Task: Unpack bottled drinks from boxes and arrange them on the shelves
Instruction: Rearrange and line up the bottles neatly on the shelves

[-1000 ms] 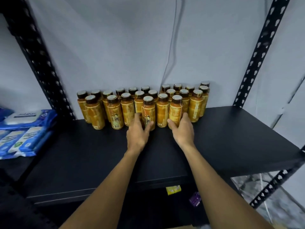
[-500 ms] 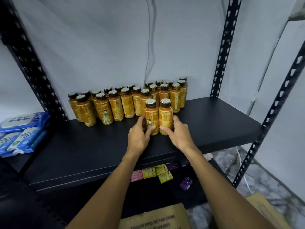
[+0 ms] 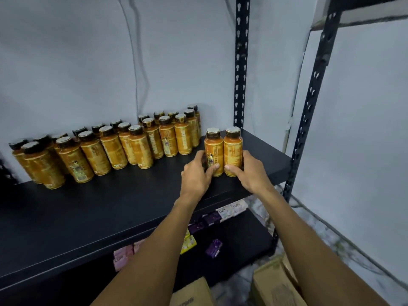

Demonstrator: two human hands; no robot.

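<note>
Two orange bottles with dark caps stand side by side near the right end of the black shelf [image 3: 110, 208]. My left hand [image 3: 196, 175] grips the left bottle [image 3: 213, 149] low down, thumb across its front. My right hand [image 3: 249, 173] grips the right bottle [image 3: 233, 149] the same way. Both bottles are upright and touch each other. Behind and to the left, several more of the same bottles [image 3: 136, 149] stand in two rows along the wall.
A black perforated upright [image 3: 241, 62] rises just behind the two held bottles, and another [image 3: 309, 107] stands at the shelf's front right. Soap packs [image 3: 231, 209] lie on the lower shelf. Cardboard boxes [image 3: 276, 283] sit on the floor at the lower right.
Both hands have drawn two bottles out of the front row and slid them to the right end of the shelf. The camera has turned right with them.
</note>
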